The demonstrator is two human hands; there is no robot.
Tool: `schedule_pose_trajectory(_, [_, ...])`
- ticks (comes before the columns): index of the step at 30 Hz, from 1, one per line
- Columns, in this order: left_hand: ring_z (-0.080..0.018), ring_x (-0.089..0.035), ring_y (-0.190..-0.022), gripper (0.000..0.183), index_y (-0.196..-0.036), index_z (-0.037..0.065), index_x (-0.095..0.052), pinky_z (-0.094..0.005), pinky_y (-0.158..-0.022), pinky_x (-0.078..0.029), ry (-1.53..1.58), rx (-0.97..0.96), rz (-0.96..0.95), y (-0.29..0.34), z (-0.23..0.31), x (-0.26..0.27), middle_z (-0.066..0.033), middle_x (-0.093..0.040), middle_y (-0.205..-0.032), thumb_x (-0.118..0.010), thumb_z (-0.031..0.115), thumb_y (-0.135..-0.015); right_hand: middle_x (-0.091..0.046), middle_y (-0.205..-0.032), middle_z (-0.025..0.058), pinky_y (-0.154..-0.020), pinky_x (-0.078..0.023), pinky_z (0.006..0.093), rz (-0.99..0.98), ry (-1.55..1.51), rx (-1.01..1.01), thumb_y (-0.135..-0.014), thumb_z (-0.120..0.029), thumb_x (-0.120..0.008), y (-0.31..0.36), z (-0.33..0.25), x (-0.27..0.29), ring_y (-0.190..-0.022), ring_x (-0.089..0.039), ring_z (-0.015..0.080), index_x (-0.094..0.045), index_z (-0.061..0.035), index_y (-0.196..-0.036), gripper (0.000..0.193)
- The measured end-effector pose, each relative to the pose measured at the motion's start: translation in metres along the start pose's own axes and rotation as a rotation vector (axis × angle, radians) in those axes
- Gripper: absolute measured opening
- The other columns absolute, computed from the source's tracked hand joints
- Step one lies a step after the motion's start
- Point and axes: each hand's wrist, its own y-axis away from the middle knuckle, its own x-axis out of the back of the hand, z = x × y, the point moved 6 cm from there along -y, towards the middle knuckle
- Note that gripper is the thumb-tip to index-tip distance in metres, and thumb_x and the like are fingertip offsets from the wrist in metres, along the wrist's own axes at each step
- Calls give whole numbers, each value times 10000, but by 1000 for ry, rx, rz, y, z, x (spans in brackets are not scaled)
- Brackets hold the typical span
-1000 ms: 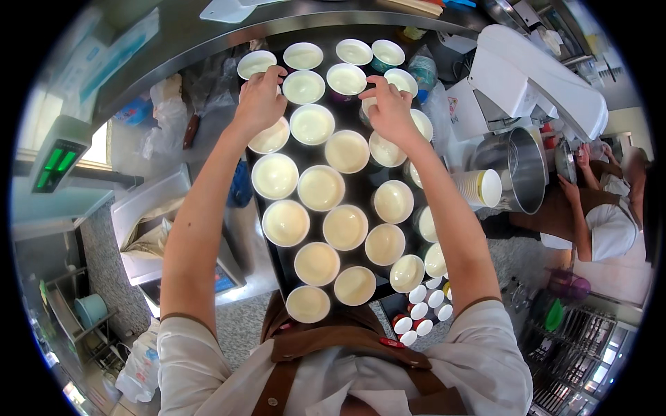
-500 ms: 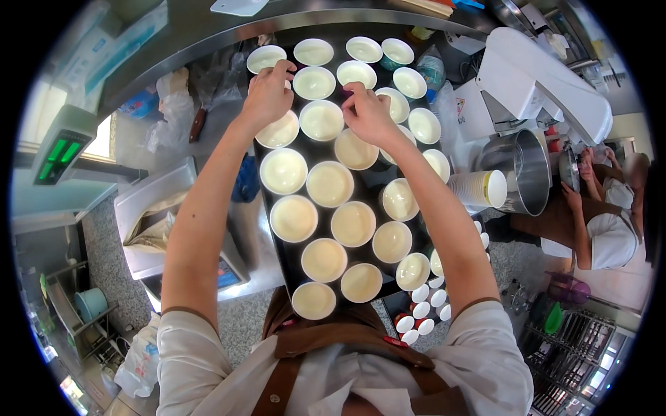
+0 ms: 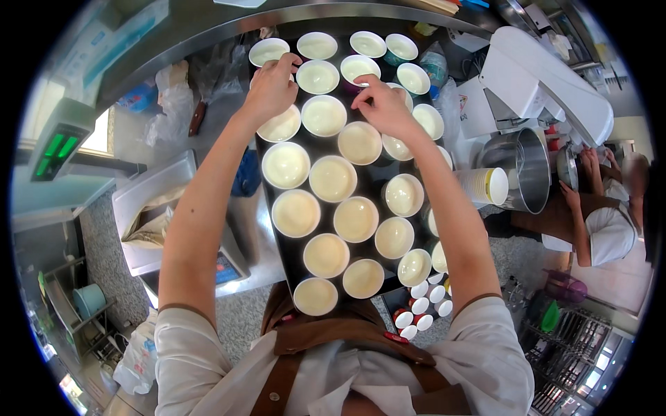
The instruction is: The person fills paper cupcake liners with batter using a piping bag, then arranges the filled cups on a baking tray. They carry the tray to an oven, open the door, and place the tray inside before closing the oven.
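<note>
Rows of white paper cups filled with a pale, creamy yellow mixture stand on a black tray. My left hand is over the far left of the tray, fingers bent and apart beside a back-row cup. It partly covers another cup beneath it. My right hand hovers among the cups to the right, its index finger and thumb apart. The index fingertip comes close to the rim of a second-row cup; whether it touches is unclear. My right forearm hides parts of several right-hand cups.
Right of the tray lie a stack of paper cups, a steel mixing bowl and a white machine. A plastic bottle stands near the back right corner. A lower tray of smaller cups sits at front right. Another person works at right.
My right thumb and index finger have spread, and that hand has shifted slightly right. My left hand stays nearly in place. The whole tray appears slightly higher in view.
</note>
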Motion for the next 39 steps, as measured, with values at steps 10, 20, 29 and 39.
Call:
schedule_pose_trajectory(10, [-325, -564, -1186, 418, -1212, 37, -525, -429, -1006, -445, -39, -26, 33, 13, 14, 17, -133, -642, -1188, -536, -47, -802, -715, -986, -18, -982, -267, 401, -100, 42, 64, -861, 5, -500, 38, 9, 29, -1067, -591, 193, -497, -151, -1275, 442])
schedule_pose_trajectory(20, [-328, -528, -1218, 413, -1221, 23, -524, -417, -1015, -441, 49, -79, 10, 37, 42, 32, -146, -609, -1233, -508, -67, -818, -713, -1035, -19, -928, -313, 392, 9, 102, 92, -851, 16, -513, 65, 24, 43, -1031, -554, 212, -495, -140, -1254, 432])
schedule_pose_trajectory(29, [-349, -574, -1133, 372, -1144, 17, -537, -443, -969, -456, 97, -116, 78, 41, 47, 32, -152, -651, -1142, -505, -72, -784, -634, -1002, 21, -906, -342, 403, 20, 137, 87, -799, -83, -666, 53, -5, 17, -1027, -539, 233, -518, -127, -1275, 501])
schedule_pose_trajectory(39, [-325, -594, -1075, 386, -1149, 16, -549, -433, -929, -471, 58, 12, -85, 56, 47, 22, -130, -665, -1041, -486, -90, -783, -644, -988, 61, -892, -354, 418, 107, 208, 48, -765, -2, -610, 47, -2, 21, -1030, -548, 264, -531, -78, -1239, 487])
